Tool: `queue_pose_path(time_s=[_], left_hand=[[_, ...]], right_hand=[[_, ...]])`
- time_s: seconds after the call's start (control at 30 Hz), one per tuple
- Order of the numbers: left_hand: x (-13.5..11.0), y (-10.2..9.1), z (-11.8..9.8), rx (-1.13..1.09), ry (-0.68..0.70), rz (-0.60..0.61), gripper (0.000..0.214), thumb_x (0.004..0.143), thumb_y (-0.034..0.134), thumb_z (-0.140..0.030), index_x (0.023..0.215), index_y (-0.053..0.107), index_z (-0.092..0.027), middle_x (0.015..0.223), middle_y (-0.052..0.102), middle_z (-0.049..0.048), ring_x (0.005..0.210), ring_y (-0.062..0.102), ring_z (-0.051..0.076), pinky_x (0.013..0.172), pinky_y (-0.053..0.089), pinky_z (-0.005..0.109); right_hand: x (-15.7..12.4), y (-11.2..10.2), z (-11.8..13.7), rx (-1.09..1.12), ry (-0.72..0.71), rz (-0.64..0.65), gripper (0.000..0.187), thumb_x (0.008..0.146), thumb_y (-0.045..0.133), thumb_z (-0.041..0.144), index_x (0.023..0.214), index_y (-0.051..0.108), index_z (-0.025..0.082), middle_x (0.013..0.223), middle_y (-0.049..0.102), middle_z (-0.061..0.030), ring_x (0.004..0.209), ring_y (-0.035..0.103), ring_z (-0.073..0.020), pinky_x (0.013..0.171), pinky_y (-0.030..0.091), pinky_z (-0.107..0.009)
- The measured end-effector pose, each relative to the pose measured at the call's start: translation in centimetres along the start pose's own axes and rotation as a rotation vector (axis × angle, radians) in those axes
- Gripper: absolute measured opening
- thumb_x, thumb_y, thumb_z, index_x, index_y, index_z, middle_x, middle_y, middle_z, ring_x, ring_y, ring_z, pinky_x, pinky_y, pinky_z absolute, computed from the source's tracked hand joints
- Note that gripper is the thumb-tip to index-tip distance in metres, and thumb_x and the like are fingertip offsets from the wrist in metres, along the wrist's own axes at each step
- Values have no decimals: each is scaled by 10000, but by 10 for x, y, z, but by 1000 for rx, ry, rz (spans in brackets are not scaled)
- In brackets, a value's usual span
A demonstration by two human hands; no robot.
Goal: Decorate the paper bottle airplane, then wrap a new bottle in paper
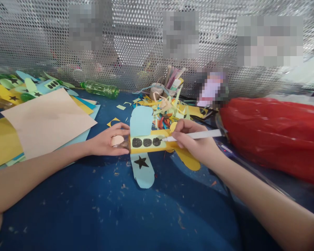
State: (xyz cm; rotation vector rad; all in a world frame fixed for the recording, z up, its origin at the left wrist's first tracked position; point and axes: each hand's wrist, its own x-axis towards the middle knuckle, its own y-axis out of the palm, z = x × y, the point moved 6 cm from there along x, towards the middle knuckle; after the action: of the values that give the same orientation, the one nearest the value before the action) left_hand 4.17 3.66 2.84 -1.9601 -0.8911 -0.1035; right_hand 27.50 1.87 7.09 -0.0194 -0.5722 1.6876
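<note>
Far left: a group of paper-trimmed pieces (51, 84), with black stars and dark window shapes, at the back of the bench (107, 216). In front of these, a pile of coloured paper, a pale beige sheet (49, 122) uppermost, a yellow sheet (2, 146) at its left side, light blue edges showing beneath.

Next, one green plastic bottle (99, 89), on its side near the perforated metal screen (136, 38).

Left of centre: the left hand (104, 141), its fingers and thumb closed around the clear end of the model airplane, a beige disc (117, 141) showing between them.

Centre: the model airplane (148, 149) — yellow-wrapped body lying crosswise on the bench, two light blue wings, the nearer one bearing a black star (141, 162). We count three black ovals on its pale green strip. A yellow rounded piece (189, 160) extends at its right end. Behind it, we list a heap of paper scraps (167, 108) and upright sticks or pens (174, 77).

Right of centre: the right hand (199, 148), grasping a white marker (209, 134) — tip at the third oval; whether it touches, we cannot tell.

Far right: a red plastic bag (272, 136), bulging.
</note>
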Motion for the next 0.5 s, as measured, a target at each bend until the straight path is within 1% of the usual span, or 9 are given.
queue_pose_path(time_s=[0.07, 0.17, 0.2, 0.23, 0.27, 0.3, 0.37, 0.47, 0.5], left_hand=[[0, -1, 3, -24, -62, 16, 478, 778, 724, -349, 1210, 587, -200, 1244, 528, 134, 1097, 572, 267, 952, 490, 441], [0, -2, 12, -106, -220, 30, 481, 771, 712, -370, 1192, 605, -164, 1196, 580, 134, 1059, 587, 271, 914, 501, 436], [-1, -3, 16, -162, -279, 21, 496, 768, 712, -377, 1198, 602, -157, 1155, 608, 125, 1036, 598, 269, 902, 504, 438], [-2, -3, 20, -236, -337, 7, 516, 765, 713, -381, 1213, 592, -156, 1109, 634, 114, 1014, 609, 266, 896, 505, 443], [-3, -3, 24, -329, -393, -9, 538, 763, 716, -382, 1233, 578, -158, 1067, 654, 101, 993, 620, 261, 895, 505, 447], [-5, -2, 27, -435, -444, -26, 557, 765, 717, -377, 1255, 561, -163, 1037, 668, 90, 974, 630, 253, 896, 505, 448], [-6, 0, 32, -637, -515, -76, 566, 767, 723, -361, 1270, 546, -172, 1004, 679, 78, 927, 643, 232, 878, 515, 429], [-4, -1, 35, -820, -507, -184, 487, 764, 736, -343, 1201, 601, -177, 983, 672, 65, 832, 634, 181, 787, 530, 336], [-2, -2, 35, -852, -484, -217, 450, 764, 740, -337, 1168, 623, -178, 957, 667, 53, 794, 623, 160, 745, 523, 299]], right_hand=[[-3, -6, 5, 47, -92, -118, 194, 785, 573, 192, 632, 458, 228, 435, 448, 73, 378, 366, -82, 380, 258, -234], [-17, -21, 19, 51, -328, -445, 165, 822, 563, 184, 699, 467, 241, 507, 477, 58, 434, 428, -104, 422, 331, -256], [-23, -22, 25, 20, -410, -521, 133, 834, 566, 197, 746, 478, 245, 548, 492, 50, 468, 450, -114, 450, 358, -268], [-28, -21, 31, -19, -496, -550, 101, 844, 567, 217, 795, 486, 250, 582, 498, 43, 495, 464, -120, 470, 376, -279], [-33, -18, 38, -65, -583, -538, 83, 851, 570, 238, 835, 490, 254, 608, 500, 38, 511, 471, -124, 478, 387, -286], [-38, -12, 44, -129, -667, -488, 76, 857, 569, 257, 857, 493, 259, 624, 501, 32, 522, 480, -127, 476, 397, -289], [-48, 6, 55, -297, -868, -317, 70, 869, 565, 284, 835, 507, 265, 626, 517, 23, 529, 502, -131, 458, 428, -286], [-69, 38, 59, -566, -1181, -20, 160, 863, 603, 318, 735, 525, 263, 615, 576, 17, 551, 553, -136, 473, 479, -281], [-72, 45, 56, -629, -1225, 45, 175, 857, 620, 334, 723, 535, 260, 602, 582, 19, 544, 561, -137, 474, 477, -281]])
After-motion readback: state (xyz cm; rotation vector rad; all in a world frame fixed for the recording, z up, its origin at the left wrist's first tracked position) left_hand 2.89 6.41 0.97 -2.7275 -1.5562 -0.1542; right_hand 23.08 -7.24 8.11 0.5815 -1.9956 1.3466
